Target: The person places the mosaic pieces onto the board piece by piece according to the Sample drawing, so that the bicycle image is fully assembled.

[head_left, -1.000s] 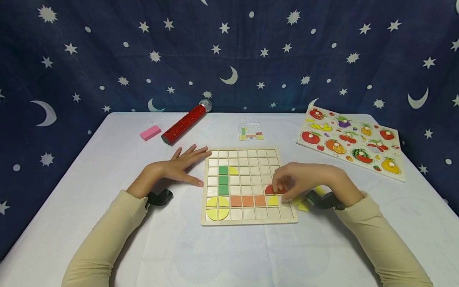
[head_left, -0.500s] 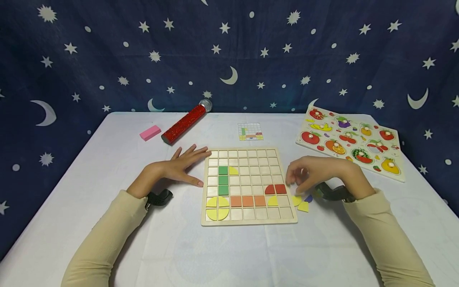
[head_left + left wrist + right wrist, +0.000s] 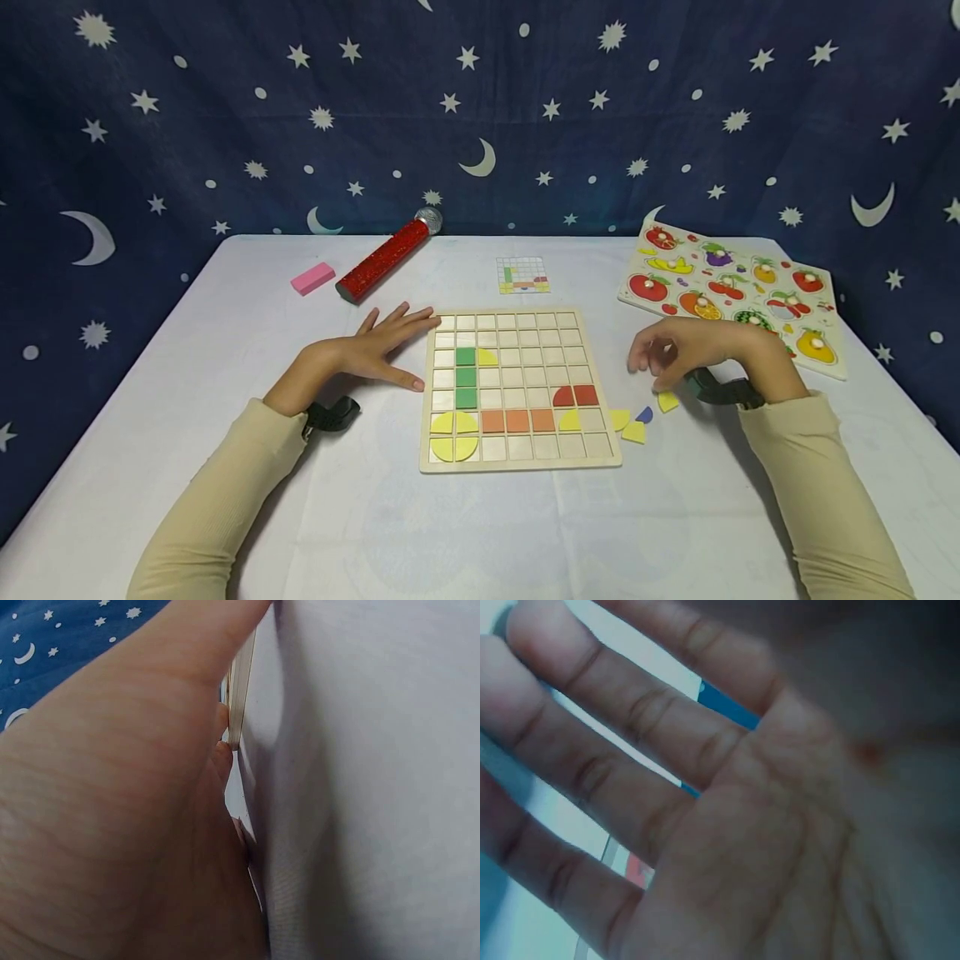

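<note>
My left hand (image 3: 375,350) lies with fingers spread against the left edge of a wooden grid board (image 3: 525,337); the left wrist view mostly shows its palm side (image 3: 112,795). On the board sit green squares (image 3: 466,377), a yellow circle of quarter pieces (image 3: 453,437), orange squares (image 3: 517,421), a red quarter piece (image 3: 563,397) beside a red square (image 3: 585,395), and single yellow quarters (image 3: 487,357). Right of the board hovers my right hand (image 3: 697,343), fingers loosely bent, holding nothing visible. Below it are loose yellow quarter pieces (image 3: 633,432) and a blue piece (image 3: 644,414).
Behind the board lies a small pattern card (image 3: 522,275). A red glitter microphone (image 3: 386,258) and a pink block (image 3: 313,278) are at the back left. A fruit peg puzzle (image 3: 727,287) occupies the back right, partly behind my right hand.
My right hand has moved from the red pieces rightward off the board, uncovering the red square and the loose yellow and blue pieces. My left hand stays in place.
</note>
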A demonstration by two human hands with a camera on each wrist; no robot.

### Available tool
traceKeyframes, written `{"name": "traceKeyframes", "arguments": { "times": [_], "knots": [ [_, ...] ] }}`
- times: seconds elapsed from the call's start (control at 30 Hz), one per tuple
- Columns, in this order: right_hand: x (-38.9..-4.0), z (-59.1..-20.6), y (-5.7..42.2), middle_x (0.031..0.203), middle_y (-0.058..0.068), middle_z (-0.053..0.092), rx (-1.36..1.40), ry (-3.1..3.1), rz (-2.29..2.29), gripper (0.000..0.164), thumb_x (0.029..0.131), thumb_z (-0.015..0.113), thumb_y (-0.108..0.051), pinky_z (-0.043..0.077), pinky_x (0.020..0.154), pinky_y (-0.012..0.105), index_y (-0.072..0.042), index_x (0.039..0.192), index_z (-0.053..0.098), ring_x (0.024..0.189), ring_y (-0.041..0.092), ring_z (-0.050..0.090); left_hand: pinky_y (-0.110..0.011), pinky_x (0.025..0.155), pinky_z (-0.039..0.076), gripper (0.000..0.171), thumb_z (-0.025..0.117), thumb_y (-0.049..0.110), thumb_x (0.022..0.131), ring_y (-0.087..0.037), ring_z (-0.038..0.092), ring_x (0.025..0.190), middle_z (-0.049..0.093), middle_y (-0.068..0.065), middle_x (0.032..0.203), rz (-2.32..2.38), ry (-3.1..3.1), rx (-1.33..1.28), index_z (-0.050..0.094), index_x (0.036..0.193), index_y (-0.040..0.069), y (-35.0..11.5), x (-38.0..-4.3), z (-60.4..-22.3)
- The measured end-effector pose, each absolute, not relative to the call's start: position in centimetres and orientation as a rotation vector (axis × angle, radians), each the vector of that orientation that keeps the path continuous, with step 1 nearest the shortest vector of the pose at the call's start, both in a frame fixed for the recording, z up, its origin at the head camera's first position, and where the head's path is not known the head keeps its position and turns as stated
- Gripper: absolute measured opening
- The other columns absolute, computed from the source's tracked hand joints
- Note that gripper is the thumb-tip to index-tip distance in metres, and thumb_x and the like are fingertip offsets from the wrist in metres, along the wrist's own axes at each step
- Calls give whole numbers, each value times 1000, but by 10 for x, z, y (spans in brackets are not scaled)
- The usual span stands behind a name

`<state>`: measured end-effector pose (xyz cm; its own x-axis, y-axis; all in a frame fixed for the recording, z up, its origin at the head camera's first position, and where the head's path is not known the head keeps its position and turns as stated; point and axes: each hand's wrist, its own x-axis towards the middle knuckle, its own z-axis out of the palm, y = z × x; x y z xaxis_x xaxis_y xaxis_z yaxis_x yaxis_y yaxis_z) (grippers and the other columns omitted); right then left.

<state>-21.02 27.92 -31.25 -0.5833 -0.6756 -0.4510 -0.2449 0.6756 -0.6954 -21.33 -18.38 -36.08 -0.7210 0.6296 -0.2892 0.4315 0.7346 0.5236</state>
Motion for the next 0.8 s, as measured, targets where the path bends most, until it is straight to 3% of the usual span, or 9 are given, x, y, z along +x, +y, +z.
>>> {"name": "traceKeyframes", "arguments": {
  "times": [0.8],
  "knots": [
    [-215,-319,285,86,6,58,-649,2167,-769,35,74,83,-8,46,69,23,-1,105,66,77,18,53,-62,112,-17,103,74,50,78,-31,-13,150,3,-6,165,613,2477,813,16,158,21,-185,-212,-360]
  ]
}}
